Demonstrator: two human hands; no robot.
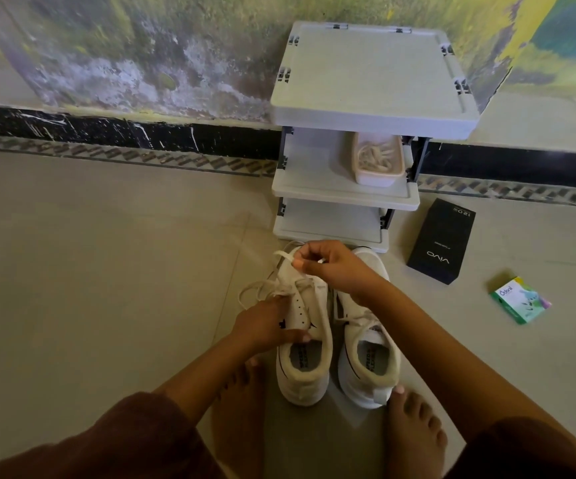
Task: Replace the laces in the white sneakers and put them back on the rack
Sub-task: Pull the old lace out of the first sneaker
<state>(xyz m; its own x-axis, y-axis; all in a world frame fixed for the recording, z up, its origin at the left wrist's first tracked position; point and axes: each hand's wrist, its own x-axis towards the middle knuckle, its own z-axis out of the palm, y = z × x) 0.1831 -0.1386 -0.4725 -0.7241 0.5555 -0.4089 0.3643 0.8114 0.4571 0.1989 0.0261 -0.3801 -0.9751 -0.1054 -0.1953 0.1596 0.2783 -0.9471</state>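
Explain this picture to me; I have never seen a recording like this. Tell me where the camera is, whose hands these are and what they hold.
No machine here: a person wears one camera on the head, looking down at both hands. The left hand holds a white sneaker on the floor; the right hand pinches its lace in its fingers. A second sneaker stands beside it. Ahead is a grey rack with a tray of laces on its middle shelf. A black box and a green box lie on the floor.
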